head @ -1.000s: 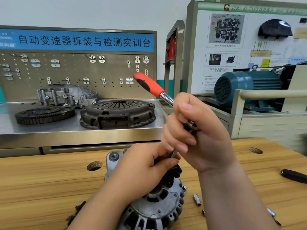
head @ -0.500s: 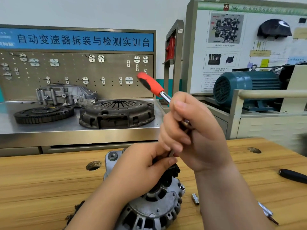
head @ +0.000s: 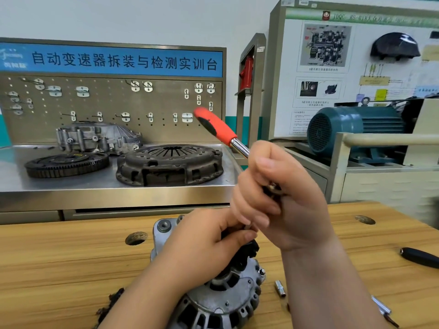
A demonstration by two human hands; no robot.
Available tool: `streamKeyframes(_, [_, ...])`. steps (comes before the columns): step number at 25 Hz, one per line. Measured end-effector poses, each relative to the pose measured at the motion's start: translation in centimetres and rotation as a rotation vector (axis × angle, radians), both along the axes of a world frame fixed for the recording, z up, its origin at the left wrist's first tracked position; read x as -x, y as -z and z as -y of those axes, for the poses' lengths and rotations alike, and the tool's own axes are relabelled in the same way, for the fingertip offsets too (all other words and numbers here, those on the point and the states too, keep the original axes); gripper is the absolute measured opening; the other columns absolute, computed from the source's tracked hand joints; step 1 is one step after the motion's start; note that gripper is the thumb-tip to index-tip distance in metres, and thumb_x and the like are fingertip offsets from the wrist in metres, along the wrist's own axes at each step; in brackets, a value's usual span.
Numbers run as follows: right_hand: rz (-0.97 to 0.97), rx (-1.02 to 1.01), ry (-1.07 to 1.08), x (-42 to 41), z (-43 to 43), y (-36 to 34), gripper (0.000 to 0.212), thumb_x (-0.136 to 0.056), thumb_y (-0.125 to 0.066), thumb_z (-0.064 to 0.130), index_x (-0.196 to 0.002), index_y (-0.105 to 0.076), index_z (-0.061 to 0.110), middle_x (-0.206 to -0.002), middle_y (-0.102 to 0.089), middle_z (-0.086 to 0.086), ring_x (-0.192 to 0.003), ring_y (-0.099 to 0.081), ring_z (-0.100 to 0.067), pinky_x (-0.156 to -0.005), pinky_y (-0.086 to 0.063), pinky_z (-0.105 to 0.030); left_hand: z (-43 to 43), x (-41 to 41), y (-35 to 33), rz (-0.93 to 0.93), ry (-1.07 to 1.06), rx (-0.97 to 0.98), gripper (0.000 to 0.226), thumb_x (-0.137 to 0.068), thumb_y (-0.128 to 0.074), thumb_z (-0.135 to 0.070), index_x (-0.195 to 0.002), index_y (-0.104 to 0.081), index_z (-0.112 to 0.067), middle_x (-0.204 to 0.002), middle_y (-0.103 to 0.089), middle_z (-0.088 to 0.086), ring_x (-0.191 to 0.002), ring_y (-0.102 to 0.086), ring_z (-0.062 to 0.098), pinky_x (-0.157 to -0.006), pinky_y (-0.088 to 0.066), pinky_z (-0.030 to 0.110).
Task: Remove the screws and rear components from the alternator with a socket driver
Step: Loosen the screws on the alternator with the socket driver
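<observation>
The left hand (head: 204,243) curled round the rear of the alternator (head: 225,302), which lay under both hands. Just above, the right hand (head: 282,198) gripped the socket driver (head: 218,125) by its shaft. A rear screw seemed mid-loosening; the next move called for turning with the socket kept seated.

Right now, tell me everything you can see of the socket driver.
The socket driver has a red grip with a black inset and a polished metal shaft. It is held in the air, tilted, with the grip up and to the left, above the alternator. The right hand grips its shaft and hides the middle. The left hand seems to pinch its lower metal end just over the alternator; the tip itself is hidden.
</observation>
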State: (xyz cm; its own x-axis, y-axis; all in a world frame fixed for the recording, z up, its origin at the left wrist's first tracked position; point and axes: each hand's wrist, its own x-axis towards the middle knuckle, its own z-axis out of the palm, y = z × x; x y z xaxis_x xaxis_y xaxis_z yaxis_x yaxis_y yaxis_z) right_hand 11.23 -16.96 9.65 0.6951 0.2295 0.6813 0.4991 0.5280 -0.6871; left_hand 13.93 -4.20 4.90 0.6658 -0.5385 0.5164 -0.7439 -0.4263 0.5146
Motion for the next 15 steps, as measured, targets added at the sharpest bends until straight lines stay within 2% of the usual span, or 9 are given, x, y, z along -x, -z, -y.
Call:
streamKeyframes(1, [-0.003,-0.005,0.035,-0.1,0.0,0.1,0.022,-0.08,-0.054,0.014,-0.059,-0.046,0.018,-0.04,-0.033,0.005,-0.034,-0.034,-0.012,-0.042,-0.033,-0.023,0.1,0.0,-0.1,0.005,-0.017,-0.017,0.022,-0.082,-0.053,-0.041,-0.06,-0.048,-0.041,-0.057,-0.051,-0.012,-0.057,-0.045,0.007,-0.059,-0.042,0.033])
streamKeyframes(2, [-0.02,-0.004,0.195,-0.2,-0.3,0.4,0.025,-0.081,-0.054,0.016,-0.059,-0.045,0.018,-0.04,-0.034,0.003,-0.036,-0.035,-0.014,-0.043,-0.034,-0.025,0.1,-0.1,-0.1,0.005,-0.038,-0.015,0.026,-0.085,-0.056,-0.04,-0.06,-0.049,-0.039,-0.056,-0.051,-0.011,-0.056,-0.045,0.007,-0.058,-0.042,0.033])
streamKeyframes(5, [0.01,0.01,0.909,-0.6,-1.5,1.0,0.03,-0.087,-0.051,0.023,-0.061,-0.04,0.011,-0.05,-0.035,-0.014,-0.048,-0.036,-0.031,-0.05,-0.038,-0.042,0.5,-0.3,-0.1,-0.014,-0.079,-0.029,0.016,-0.088,-0.057,-0.032,-0.08,-0.066,-0.022,-0.071,-0.067,-0.003,-0.071,-0.061,0.014,-0.067,-0.049,0.039])
streamKeyframes(6, [0.015,-0.002,0.989,-0.7,-1.7,1.0,0.031,-0.088,-0.051,0.023,-0.062,-0.04,0.011,-0.052,-0.035,-0.015,-0.05,-0.036,-0.034,-0.051,-0.039,-0.044,0.6,-0.3,0.0,-0.007,-0.08,-0.027,0.018,-0.088,-0.057,-0.031,-0.084,-0.068,-0.018,-0.074,-0.068,0.0,-0.074,-0.062,0.017,-0.068,-0.05,0.04])
streamKeyframes(7, [0.003,-0.019,0.936,-0.7,-1.8,0.9,0.031,-0.089,-0.051,0.022,-0.062,-0.04,0.012,-0.05,-0.035,-0.012,-0.048,-0.035,-0.031,-0.05,-0.038,-0.042,0.5,-0.4,0.0,-0.005,-0.075,-0.011,0.018,-0.088,-0.058,-0.032,-0.085,-0.068,-0.017,-0.074,-0.068,0.002,-0.073,-0.062,0.018,-0.068,-0.049,0.041])
streamKeyframes(11, [-0.047,0.011,0.109,0.0,-0.4,0.0,0.024,-0.084,-0.051,0.014,-0.061,-0.044,0.016,-0.04,-0.032,0.004,-0.034,-0.033,-0.013,-0.043,-0.029,-0.025,0.0,-0.1,0.1,-0.016,-0.018,0.027,0.023,-0.085,-0.058,-0.042,-0.065,-0.055,-0.03,-0.06,-0.057,-0.004,-0.057,-0.05,0.013,-0.061,-0.046,0.037])
streamKeyframes(12, [-0.038,0.015,0.004,0.1,-0.1,-0.1,0.023,-0.083,-0.05,0.013,-0.061,-0.044,0.016,-0.04,-0.033,0.005,-0.033,-0.034,-0.012,-0.042,-0.029,-0.024,0.0,0.0,0.0,-0.015,-0.006,0.006,0.025,-0.085,-0.057,-0.041,-0.061,-0.051,-0.038,-0.057,-0.054,-0.009,-0.055,-0.046,0.008,-0.059,-0.044,0.034])
streamKeyframes(13, [-0.04,0.005,0.002,0.1,0.0,-0.1,0.024,-0.084,-0.05,0.013,-0.061,-0.044,0.016,-0.04,-0.034,0.004,-0.034,-0.035,-0.012,-0.042,-0.031,-0.023,0.1,0.1,-0.1,-0.01,-0.014,-0.017,0.027,-0.086,-0.057,-0.039,-0.06,-0.049,-0.043,-0.056,-0.052,-0.012,-0.055,-0.045,0.005,-0.059,-0.044,0.033])
streamKeyframes(15, [-0.062,-0.012,0.321,-0.3,-0.4,0.4,0.03,-0.09,-0.049,0.013,-0.06,-0.043,0.014,-0.042,-0.037,0.0,-0.039,-0.039,-0.017,-0.047,-0.039,-0.028,0.2,-0.2,-0.1,-0.009,-0.063,-0.026,0.024,-0.088,-0.059,-0.035,-0.064,-0.054,-0.039,-0.06,-0.057,-0.011,-0.058,-0.049,0.005,-0.062,-0.047,0.036])
